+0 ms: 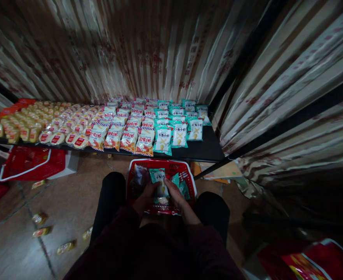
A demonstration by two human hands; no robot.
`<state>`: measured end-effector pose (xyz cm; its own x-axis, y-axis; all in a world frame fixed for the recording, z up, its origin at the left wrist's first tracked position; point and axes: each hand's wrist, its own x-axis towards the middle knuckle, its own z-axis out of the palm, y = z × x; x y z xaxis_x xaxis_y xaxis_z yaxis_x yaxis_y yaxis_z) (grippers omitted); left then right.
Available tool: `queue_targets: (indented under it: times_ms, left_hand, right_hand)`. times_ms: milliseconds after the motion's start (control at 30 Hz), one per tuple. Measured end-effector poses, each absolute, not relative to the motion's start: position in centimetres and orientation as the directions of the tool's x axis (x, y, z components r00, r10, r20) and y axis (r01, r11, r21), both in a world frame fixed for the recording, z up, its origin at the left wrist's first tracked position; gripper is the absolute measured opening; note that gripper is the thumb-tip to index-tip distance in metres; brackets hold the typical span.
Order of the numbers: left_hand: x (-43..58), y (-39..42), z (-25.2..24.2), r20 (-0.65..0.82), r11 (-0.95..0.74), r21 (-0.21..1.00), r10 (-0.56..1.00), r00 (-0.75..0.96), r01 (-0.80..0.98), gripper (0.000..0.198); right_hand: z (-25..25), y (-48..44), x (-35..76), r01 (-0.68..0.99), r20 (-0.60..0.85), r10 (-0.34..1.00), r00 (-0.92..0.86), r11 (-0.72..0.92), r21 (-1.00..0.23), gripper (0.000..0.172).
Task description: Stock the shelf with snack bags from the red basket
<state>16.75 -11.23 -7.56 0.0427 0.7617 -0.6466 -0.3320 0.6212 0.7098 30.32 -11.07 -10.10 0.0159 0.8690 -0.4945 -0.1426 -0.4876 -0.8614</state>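
Observation:
Between my two hands is a teal-and-white snack bag (161, 179), upright with its printed front toward me. My left hand (148, 193) grips its left side, and my right hand (173, 191) closes on its right side. Both are over a red shopping basket (191, 179) with a white rim, standing on the floor between my knees. More teal bags (184, 189) lie in the basket's right part, and a dark, shiny packet (140, 175) is at its left. On the low black shelf ahead, matching teal snack bags (163, 139) stand in rows at the right end.
Left of these on the black shelf (204, 149) stand red-and-white snack bags (145, 140), round packaged cakes (57, 138) and small yellow packets (28, 132). Another red basket (34, 161) sits below left. Loose packets (65, 247) lie on the floor. Black metal posts (232, 155) and curtains border the right.

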Motion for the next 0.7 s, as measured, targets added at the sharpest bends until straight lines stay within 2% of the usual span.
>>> queue_targets:
  times_ms: [100, 300, 533, 700]
  left_hand:
    - [16.6, -11.2, -7.5, -0.65, 0.611, 0.713, 0.76, 0.005, -0.345, 0.043]
    - [16.3, -11.3, -7.6, -0.646, 0.588, 0.745, 0.754, -0.121, -0.317, 0.045]
    - [16.6, -11.2, -6.8, -0.642, 0.603, 0.747, 0.764, -0.065, -0.282, 0.045]
    - [16.7, -11.2, -6.3, -0.642, 0.618, 0.756, 0.765, -0.06, -0.216, 0.037]
  right_hand:
    - [-9.5, -11.4, 30.0, -0.173, -0.523, 0.852, -0.031, -0.52, -0.836, 0.043]
    - [-8.5, -11.3, 29.8, -0.214, -0.491, 0.869, -0.066, -0.493, -0.843, 0.043]
    - [-8.7, -11.5, 30.1, -0.208, -0.49, 0.87, -0.051, -0.489, -0.847, 0.046]
    - [-9.1, -11.6, 29.9, -0.222, -0.507, 0.861, -0.035, -0.501, -0.836, 0.045]
